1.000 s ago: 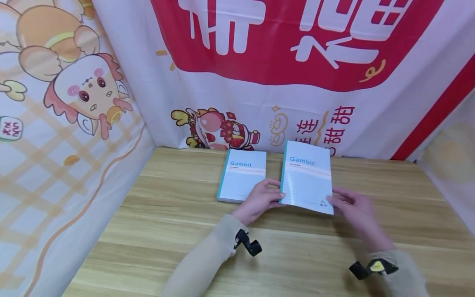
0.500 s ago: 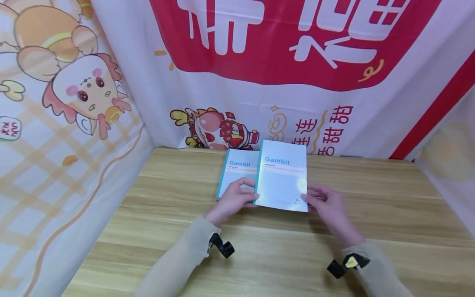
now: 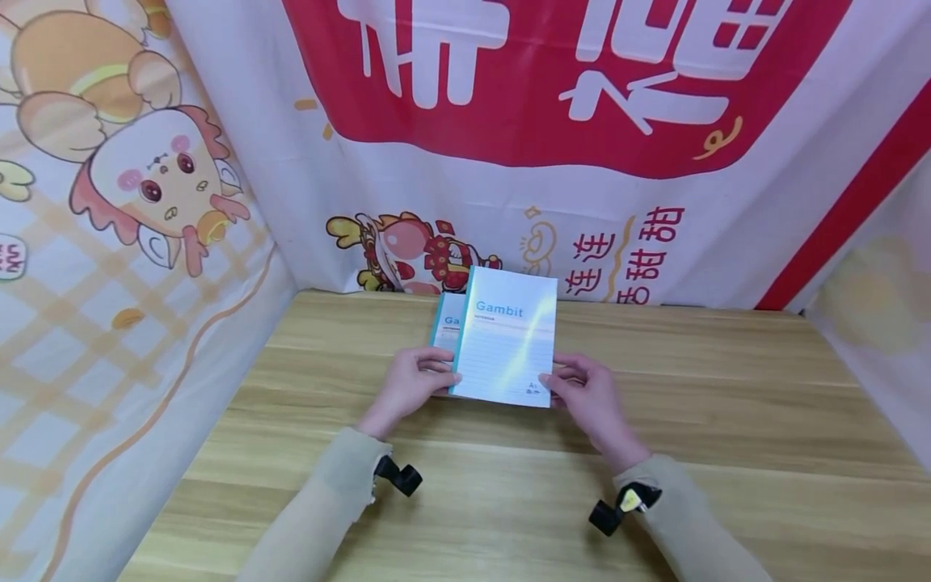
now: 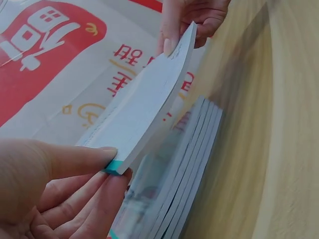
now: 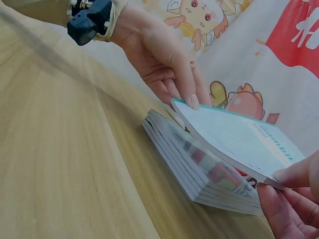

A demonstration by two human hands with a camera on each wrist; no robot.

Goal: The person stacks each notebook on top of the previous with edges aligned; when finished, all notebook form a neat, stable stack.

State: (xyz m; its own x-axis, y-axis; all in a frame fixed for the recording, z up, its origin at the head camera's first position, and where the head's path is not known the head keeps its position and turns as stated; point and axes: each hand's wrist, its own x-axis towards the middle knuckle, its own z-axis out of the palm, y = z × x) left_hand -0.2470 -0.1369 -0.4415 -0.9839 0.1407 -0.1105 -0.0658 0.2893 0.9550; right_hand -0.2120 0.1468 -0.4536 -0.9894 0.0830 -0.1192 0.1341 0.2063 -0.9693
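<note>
wooden table [image 3: 727, 453], printed cloth walls [image 3: 218, 242], notebook [image 3: 505, 347] above stack [image 5: 199, 169]

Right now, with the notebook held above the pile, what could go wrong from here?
1. The held notebook is pinched only at its near corners by the left hand and right hand; it sags a little in the left wrist view, so it might slip or bend.
2. It hangs offset to the right of the stack of notebooks, so it may land askew.
3. The stack's edges look slightly staggered; a nudge could shift it on the table.
</note>
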